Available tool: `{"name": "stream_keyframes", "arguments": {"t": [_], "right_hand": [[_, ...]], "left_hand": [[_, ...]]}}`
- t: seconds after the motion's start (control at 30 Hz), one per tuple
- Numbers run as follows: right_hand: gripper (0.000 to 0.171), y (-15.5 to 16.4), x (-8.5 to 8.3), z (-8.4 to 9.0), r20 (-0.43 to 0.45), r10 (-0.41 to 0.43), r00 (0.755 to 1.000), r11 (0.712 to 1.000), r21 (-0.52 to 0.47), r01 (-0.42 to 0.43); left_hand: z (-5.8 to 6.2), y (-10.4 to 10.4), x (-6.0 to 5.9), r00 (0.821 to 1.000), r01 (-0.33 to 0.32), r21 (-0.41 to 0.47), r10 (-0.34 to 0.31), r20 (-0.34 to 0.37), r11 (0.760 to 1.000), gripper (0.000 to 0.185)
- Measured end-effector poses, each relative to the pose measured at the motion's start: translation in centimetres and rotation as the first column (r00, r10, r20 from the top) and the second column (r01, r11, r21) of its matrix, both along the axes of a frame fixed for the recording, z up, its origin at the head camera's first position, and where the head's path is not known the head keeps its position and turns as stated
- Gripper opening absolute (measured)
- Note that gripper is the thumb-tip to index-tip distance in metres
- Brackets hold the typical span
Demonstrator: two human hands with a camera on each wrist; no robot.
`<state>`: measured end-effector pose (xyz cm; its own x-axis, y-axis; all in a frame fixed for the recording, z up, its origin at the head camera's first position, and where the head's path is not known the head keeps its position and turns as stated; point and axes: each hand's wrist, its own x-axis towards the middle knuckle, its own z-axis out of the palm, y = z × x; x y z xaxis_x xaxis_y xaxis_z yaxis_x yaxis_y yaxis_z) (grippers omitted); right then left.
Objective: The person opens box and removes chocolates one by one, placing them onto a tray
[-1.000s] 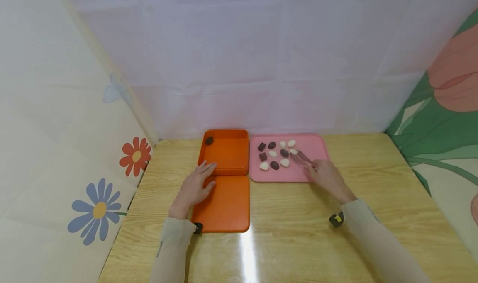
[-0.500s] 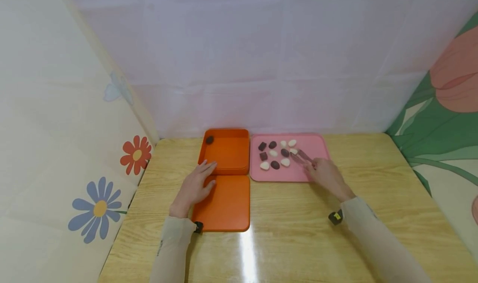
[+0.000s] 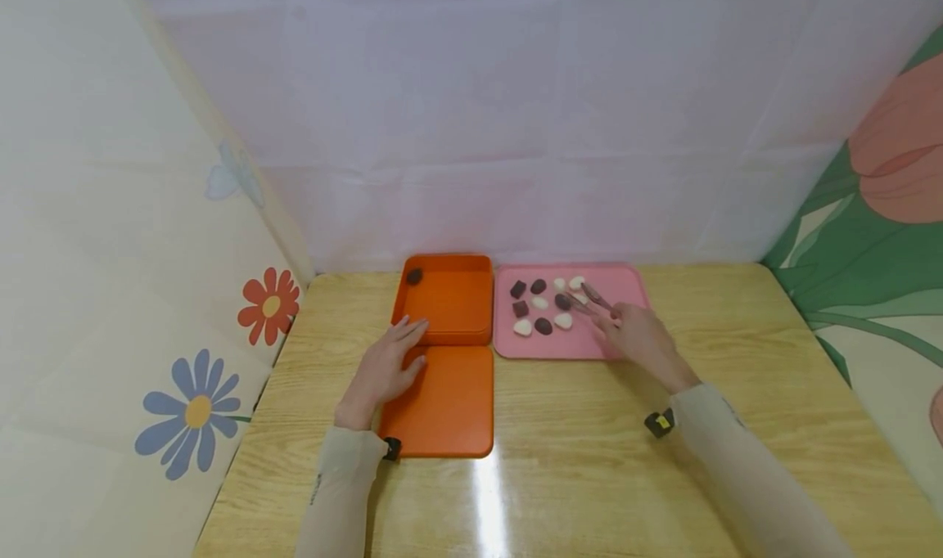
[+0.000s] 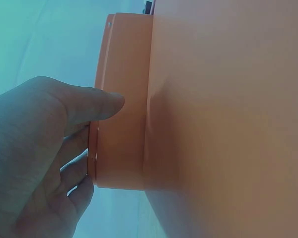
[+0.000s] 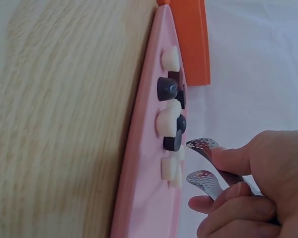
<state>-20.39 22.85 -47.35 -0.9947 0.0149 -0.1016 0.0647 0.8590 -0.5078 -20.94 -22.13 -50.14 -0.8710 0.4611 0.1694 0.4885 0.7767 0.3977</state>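
Note:
My left hand rests on the near left corner of an orange box, its fingers fairly straight. In the left wrist view the thumb lies against the box's front wall. One dark chocolate sits in the far left corner of the box. My right hand holds small metal tongs with perforated tips over a pink tray. The tips are spread apart above the pieces, with nothing gripped. White pieces and dark pieces, oval, square and rounded, lie on the tray.
An orange lid lies flat in front of the box. The tray stands directly right of the box on a wooden table. A pale cloth wall rises behind, with flower-printed sheets at the sides.
The tongs' tips have spread wider apart around the white piece at the right of the group. My left hand has stayed in place on the box.

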Motion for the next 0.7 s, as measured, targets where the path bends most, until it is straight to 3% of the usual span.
{"name": "stream_keyframes", "arguments": {"t": [0.3, 0.5, 0.7], "right_hand": [[0.051, -1.8, -0.7, 1.2, -0.020, 0.037, 0.999, 0.999, -0.007, -0.037], [0.045, -3.3, -1.3, 1.8, -0.012, 0.047, 0.999, 0.998, -0.039, -0.047], [0.054, -4.5, -2.0, 2.3, -0.043, 0.083, 0.996, 0.994, -0.060, -0.086]], "left_hand": [[0.0, 0.1, 0.1, 1.000, 0.006, 0.015, -0.006, -0.008, 1.000, 0.064], [0.0, 0.1, 0.1, 1.000, 0.008, 0.014, -0.008, -0.007, 1.000, 0.064], [0.1, 0.1, 0.1, 1.000, -0.005, 0.008, 0.005, 0.005, 1.000, 0.064]]}}
